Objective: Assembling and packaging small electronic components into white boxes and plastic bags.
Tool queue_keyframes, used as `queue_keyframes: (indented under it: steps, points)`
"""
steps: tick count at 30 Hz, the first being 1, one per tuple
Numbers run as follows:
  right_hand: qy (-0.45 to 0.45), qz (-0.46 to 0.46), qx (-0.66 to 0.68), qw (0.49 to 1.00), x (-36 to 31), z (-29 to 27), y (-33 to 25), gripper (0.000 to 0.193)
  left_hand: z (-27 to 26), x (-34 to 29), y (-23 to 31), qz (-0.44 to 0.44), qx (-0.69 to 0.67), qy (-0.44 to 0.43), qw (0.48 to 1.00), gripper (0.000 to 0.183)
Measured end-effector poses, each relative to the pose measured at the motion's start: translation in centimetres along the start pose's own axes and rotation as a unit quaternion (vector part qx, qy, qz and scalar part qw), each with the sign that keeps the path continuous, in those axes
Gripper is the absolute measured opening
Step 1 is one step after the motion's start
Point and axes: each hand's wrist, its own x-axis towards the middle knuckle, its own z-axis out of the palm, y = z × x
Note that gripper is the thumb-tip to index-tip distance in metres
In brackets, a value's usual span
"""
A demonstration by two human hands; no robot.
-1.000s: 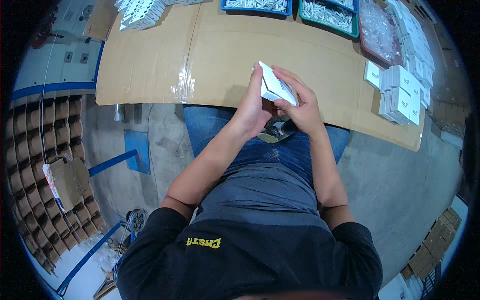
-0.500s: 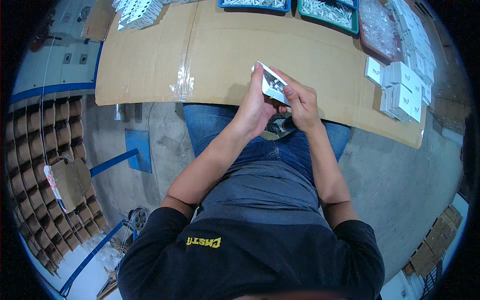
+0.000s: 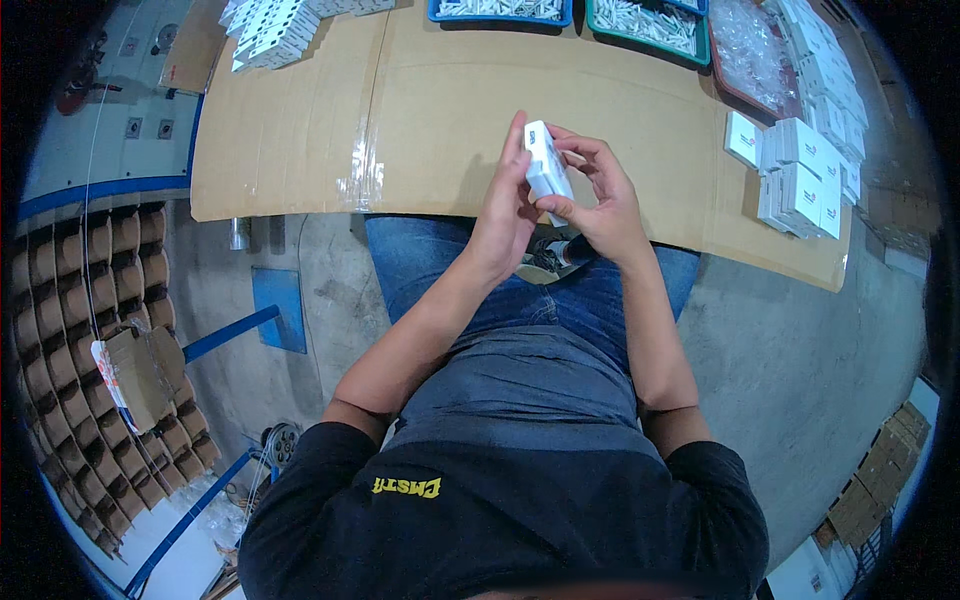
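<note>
A small white box (image 3: 546,168) is held over the near edge of the cardboard-covered table, tilted with a narrow side facing up. My left hand (image 3: 504,205) grips it from the left, its thumb along that side and its index finger pointing up. From the right, my right hand (image 3: 608,205) closes on the box with bent fingers near its upper end and the thumb at its lower end. What lies inside the box is not visible from this angle.
Stacked white boxes (image 3: 800,170) stand on the table's right side, and more white boxes (image 3: 277,32) at the far left. Along the far edge are a blue tray (image 3: 500,22) and a green tray (image 3: 650,55) of small white parts. A reddish tray (image 3: 745,98) holds clear plastic pieces.
The box has been turned between my hands, so its open face with grey contents no longer shows. My right fingers have shifted to its upper end.
</note>
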Motion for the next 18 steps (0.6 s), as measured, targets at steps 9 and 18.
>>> queue_keyframes:
  steps: [9,18]
  points:
    - [0.009,-0.106,-0.182,0.977,-0.2,0.6,-1.0,0.076,0.4,-0.5,0.9,-0.169,-0.023,-0.012,0.985,0.061]
    - [0.080,-0.021,0.035,0.996,0.2,-2.0,0.8,0.052,-2.2,0.5,-0.5,-0.146,-0.081,-0.075,0.983,0.056]
